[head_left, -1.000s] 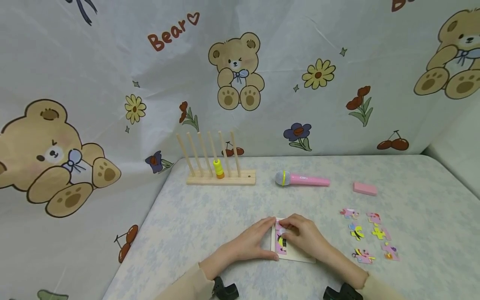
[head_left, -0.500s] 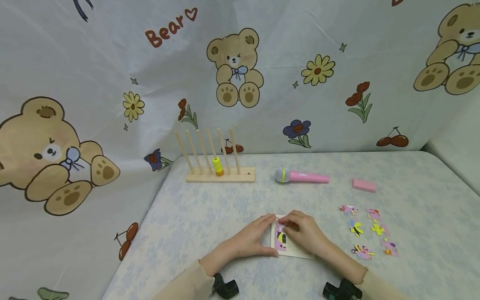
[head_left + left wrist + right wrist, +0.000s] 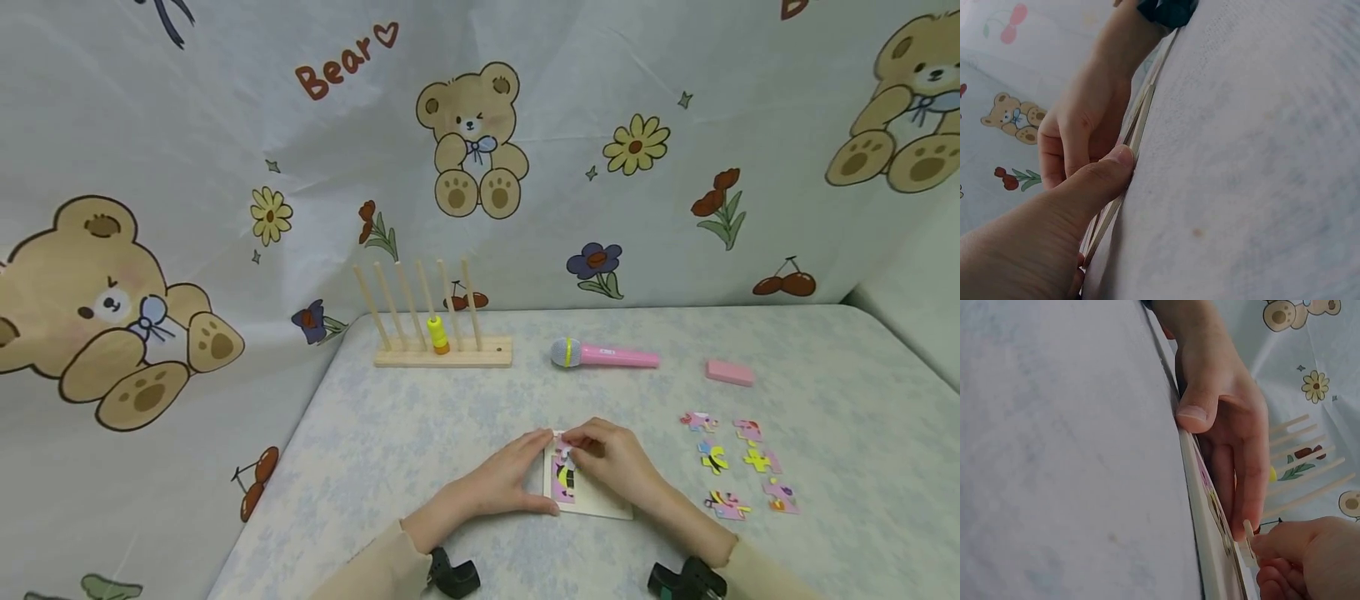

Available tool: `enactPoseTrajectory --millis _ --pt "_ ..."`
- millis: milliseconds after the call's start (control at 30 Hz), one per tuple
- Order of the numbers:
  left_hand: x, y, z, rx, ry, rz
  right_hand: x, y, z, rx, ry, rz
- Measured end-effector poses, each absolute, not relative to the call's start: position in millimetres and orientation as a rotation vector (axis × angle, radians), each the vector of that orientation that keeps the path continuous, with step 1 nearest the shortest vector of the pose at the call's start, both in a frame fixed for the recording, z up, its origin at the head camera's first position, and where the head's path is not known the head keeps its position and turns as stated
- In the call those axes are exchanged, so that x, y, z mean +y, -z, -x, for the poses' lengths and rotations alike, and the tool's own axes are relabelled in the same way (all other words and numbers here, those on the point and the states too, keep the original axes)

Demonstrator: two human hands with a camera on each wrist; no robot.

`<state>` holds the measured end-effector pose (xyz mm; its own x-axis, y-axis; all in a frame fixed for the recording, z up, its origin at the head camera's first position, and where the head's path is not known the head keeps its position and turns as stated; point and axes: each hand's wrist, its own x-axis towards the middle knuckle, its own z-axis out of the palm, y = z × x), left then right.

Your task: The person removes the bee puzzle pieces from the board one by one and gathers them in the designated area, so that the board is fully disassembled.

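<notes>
In the head view a shallow wooden puzzle tray (image 3: 600, 507) lies on the table, with pink, yellow and black puzzle pieces (image 3: 564, 482) along its left side. My left hand (image 3: 491, 482) holds the tray's left side, its thumb at the near edge and its fingertips by the far corner. Over the tray's far left part, my right hand (image 3: 611, 458) pinches a thin puzzle piece (image 3: 1248, 530) between thumb and fingers, seen edge-on in the right wrist view. That piece's picture is mostly hidden by the fingers.
Several loose puzzle pieces (image 3: 726, 505) lie in two columns right of the tray. Farther back are a pink toy microphone (image 3: 618, 357), a pink block (image 3: 729, 372) and a wooden peg stand (image 3: 480, 353) with yellow and orange beads (image 3: 437, 333). A bear-print cloth (image 3: 555, 250) hangs behind.
My right fingers have shifted slightly toward the far edge of the tray, still pinching the piece. My left hand stays in place, and the head view wobbles a little.
</notes>
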<state>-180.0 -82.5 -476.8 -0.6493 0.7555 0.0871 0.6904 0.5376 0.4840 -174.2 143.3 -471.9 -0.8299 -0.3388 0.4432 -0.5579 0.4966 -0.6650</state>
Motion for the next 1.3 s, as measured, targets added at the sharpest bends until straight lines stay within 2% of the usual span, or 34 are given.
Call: enactPoseTrajectory --millis 233,400,667,1300 --pt "-81 479 178 2.62 -0.749 -1.215 170 452 180 -2.587 -1.46 -0.64" --pt "-80 479 178 2.641 -0.723 -1.229 213 442 195 -2.71 -1.436 -0.573" --pt "-83 480 178 2.642 -0.702 -1.228 261 448 211 -2.834 -1.305 -0.532" --pt "-83 474 179 2.642 -0.71 -1.214 273 451 222 -2.895 -1.076 -0.661"
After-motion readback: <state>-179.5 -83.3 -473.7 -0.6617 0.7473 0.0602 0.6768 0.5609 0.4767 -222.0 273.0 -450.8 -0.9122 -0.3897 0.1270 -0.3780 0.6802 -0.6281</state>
